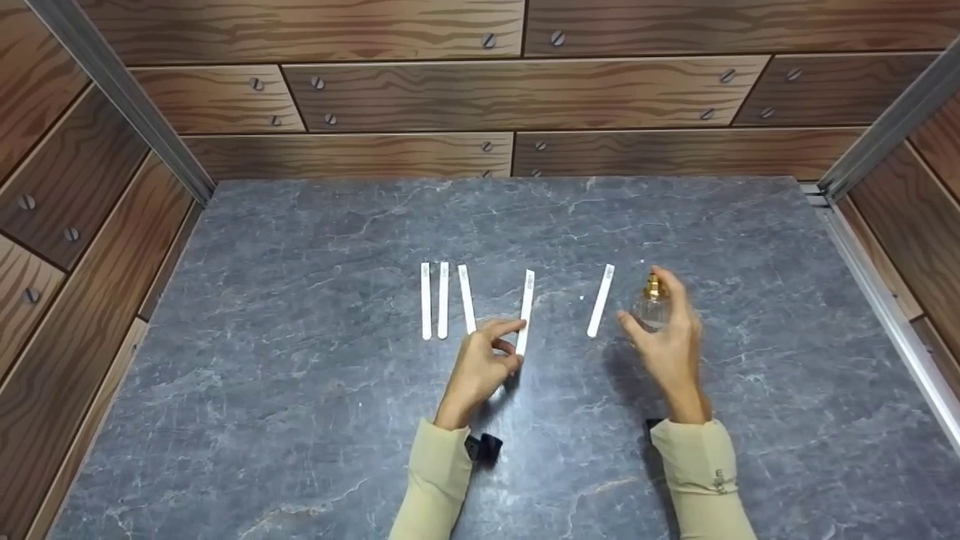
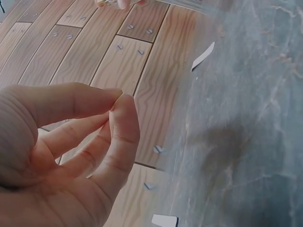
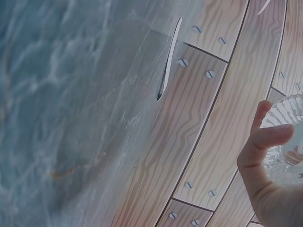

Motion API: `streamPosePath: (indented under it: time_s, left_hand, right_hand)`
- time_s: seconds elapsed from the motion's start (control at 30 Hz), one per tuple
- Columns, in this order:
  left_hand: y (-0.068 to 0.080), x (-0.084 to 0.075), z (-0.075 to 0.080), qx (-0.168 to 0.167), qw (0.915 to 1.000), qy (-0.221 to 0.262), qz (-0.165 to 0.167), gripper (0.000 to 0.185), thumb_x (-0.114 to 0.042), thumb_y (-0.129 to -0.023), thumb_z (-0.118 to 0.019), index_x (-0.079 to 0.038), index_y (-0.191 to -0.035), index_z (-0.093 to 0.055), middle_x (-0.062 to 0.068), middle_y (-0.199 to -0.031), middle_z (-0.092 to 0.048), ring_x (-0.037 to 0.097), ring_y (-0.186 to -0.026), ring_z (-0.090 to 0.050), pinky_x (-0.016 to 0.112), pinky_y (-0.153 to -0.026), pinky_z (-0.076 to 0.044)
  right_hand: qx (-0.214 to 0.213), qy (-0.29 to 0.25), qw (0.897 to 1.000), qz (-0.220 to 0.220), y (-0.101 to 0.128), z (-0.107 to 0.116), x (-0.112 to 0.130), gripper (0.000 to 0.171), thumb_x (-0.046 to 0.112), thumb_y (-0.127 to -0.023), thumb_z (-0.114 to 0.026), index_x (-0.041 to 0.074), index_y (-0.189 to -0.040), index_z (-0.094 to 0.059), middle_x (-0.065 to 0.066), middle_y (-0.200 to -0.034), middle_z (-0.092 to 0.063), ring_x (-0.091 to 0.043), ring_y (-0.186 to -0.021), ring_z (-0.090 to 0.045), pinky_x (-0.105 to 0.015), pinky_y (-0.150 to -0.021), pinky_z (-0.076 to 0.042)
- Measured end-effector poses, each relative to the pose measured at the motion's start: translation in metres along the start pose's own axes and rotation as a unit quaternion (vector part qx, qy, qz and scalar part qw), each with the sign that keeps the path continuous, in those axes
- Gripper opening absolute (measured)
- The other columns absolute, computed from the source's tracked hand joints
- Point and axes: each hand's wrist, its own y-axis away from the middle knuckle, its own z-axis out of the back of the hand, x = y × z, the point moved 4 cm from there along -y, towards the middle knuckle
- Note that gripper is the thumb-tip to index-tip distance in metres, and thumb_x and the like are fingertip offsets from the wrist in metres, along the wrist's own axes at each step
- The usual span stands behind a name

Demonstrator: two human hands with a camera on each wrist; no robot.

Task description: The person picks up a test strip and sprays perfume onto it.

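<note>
1. Grey marbled stone tabletop [image 1: 300, 390] fills the middle of the head view, and wood-look wall panels [image 1: 405, 94] with screw heads close it in along the top and both sides.
2. Left of centre lie three white paper strips [image 1: 444, 300] side by side, close together and roughly parallel.
3. Just below them, my left hand [image 1: 480, 367] pinches the lower end of a fourth strip [image 1: 526, 311] between thumb and forefinger; the strip points up and slightly right. In the left wrist view my thumb and fingertips [image 2: 120, 101] press together, but the strip itself is hidden there.
4. Right of centre lies a fifth strip [image 1: 601, 300], alone, leaning to the right, untouched, between my two hands.
5. Further right, my right hand [image 1: 667, 337] grips a small clear glass bottle [image 1: 651, 307] with a gold top, thumb on its left side and forefinger over the cap. The right wrist view shows ribbed glass [image 3: 284, 142] at my fingers in the lower right.
6. Both beige sleeves [image 1: 701, 472] enter from the bottom edge.
</note>
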Motion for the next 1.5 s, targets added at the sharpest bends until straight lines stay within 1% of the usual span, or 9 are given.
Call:
streamPosePath:
  time_s: [0.13,0.3,0.4,0.63,0.8,1.0,1.23,1.4,1.5]
  left_hand:
    - [0.004,0.000,-0.003,0.004,0.9999,-0.006,-0.011,0.049,0.020,-0.080,-0.062,0.008,-0.128,-0.065,0.017,-0.125,-0.065,0.021,-0.087,-0.065,0.022,-0.068,-0.057]
    - [0.008,-0.007,-0.007,0.004,0.9993,-0.017,-0.034,0.048,0.020,-0.081,-0.063,0.009,-0.127,-0.065,0.018,-0.124,-0.066,0.023,-0.088,-0.066,0.022,-0.072,-0.058]
    - [0.010,-0.013,-0.009,-0.003,0.9983,-0.027,-0.052,0.047,0.021,-0.080,-0.064,0.010,-0.126,-0.065,0.019,-0.122,-0.066,0.023,-0.086,-0.067,0.022,-0.072,-0.059]
    - [0.014,-0.021,-0.016,-0.009,0.9958,-0.046,-0.079,0.046,0.022,-0.080,-0.066,0.011,-0.125,-0.066,0.018,-0.119,-0.066,0.016,-0.083,-0.066,0.021,-0.071,-0.059]
    - [0.014,-0.022,-0.022,-0.016,0.9940,-0.058,-0.091,0.046,0.023,-0.080,-0.065,0.011,-0.124,-0.066,0.017,-0.118,-0.067,0.016,-0.083,-0.066,0.019,-0.071,-0.058]
    - [0.012,-0.021,-0.031,-0.029,0.9928,-0.045,-0.107,0.047,0.024,-0.077,-0.062,0.012,-0.123,-0.066,0.018,-0.114,-0.067,0.022,-0.082,-0.067,0.018,-0.069,-0.058]
    - [0.013,-0.021,-0.033,-0.036,0.9913,-0.047,-0.118,0.046,0.023,-0.077,-0.063,0.012,-0.121,-0.067,0.018,-0.114,-0.067,0.022,-0.080,-0.067,0.018,-0.068,-0.057]
    - [0.012,-0.020,-0.034,-0.032,0.9909,-0.059,-0.116,0.045,0.022,-0.078,-0.064,0.012,-0.122,-0.067,0.019,-0.114,-0.067,0.024,-0.081,-0.067,0.016,-0.069,-0.057]
    - [0.012,-0.019,-0.035,-0.028,0.9909,-0.062,-0.116,0.045,0.022,-0.079,-0.063,0.012,-0.123,-0.067,0.018,-0.115,-0.067,0.024,-0.081,-0.067,0.016,-0.068,-0.056]
  right_hand:
    - [0.005,-0.003,1.000,0.007,0.000,-0.002,0.002,0.073,-0.014,-0.071,-0.084,-0.003,-0.137,-0.053,-0.026,-0.110,-0.065,-0.036,-0.098,-0.061,-0.017,-0.089,-0.045]
    - [0.015,-0.009,1.000,0.009,0.001,-0.005,0.003,0.072,-0.014,-0.072,-0.083,-0.004,-0.137,-0.052,-0.025,-0.107,-0.065,-0.034,-0.097,-0.061,-0.012,-0.086,-0.045]
    - [0.024,-0.015,1.000,0.005,0.002,-0.006,0.004,0.072,-0.014,-0.073,-0.083,-0.004,-0.137,-0.052,-0.025,-0.109,-0.064,-0.035,-0.099,-0.061,-0.014,-0.088,-0.046]
    - [0.029,-0.008,1.000,-0.002,0.003,-0.009,0.005,0.070,-0.014,-0.072,-0.083,-0.004,-0.135,-0.054,-0.025,-0.112,-0.065,-0.035,-0.101,-0.060,-0.038,-0.092,-0.046]
    - [0.034,-0.009,0.999,0.012,0.003,-0.012,0.007,0.069,-0.014,-0.072,-0.082,-0.005,-0.134,-0.054,-0.027,-0.119,-0.064,-0.039,-0.107,-0.061,-0.036,-0.097,-0.045]
    - [0.040,-0.011,0.999,0.022,0.004,-0.013,0.009,0.065,-0.013,-0.073,-0.082,-0.007,-0.131,-0.054,-0.029,-0.124,-0.062,-0.042,-0.112,-0.059,-0.032,-0.102,-0.042]
    - [0.036,-0.010,0.999,0.030,0.004,-0.016,0.008,0.065,-0.013,-0.073,-0.082,-0.007,-0.131,-0.054,-0.029,-0.123,-0.062,-0.043,-0.108,-0.059,-0.033,-0.100,-0.044]
    - [0.035,-0.008,0.999,0.040,0.005,-0.017,0.007,0.062,-0.014,-0.073,-0.081,-0.007,-0.129,-0.055,-0.028,-0.122,-0.062,-0.041,-0.107,-0.059,-0.030,-0.098,-0.043]
    - [0.031,-0.001,0.999,0.040,0.005,-0.016,0.005,0.061,-0.013,-0.073,-0.080,-0.007,-0.128,-0.055,-0.028,-0.120,-0.063,-0.041,-0.106,-0.060,-0.033,-0.097,-0.045]
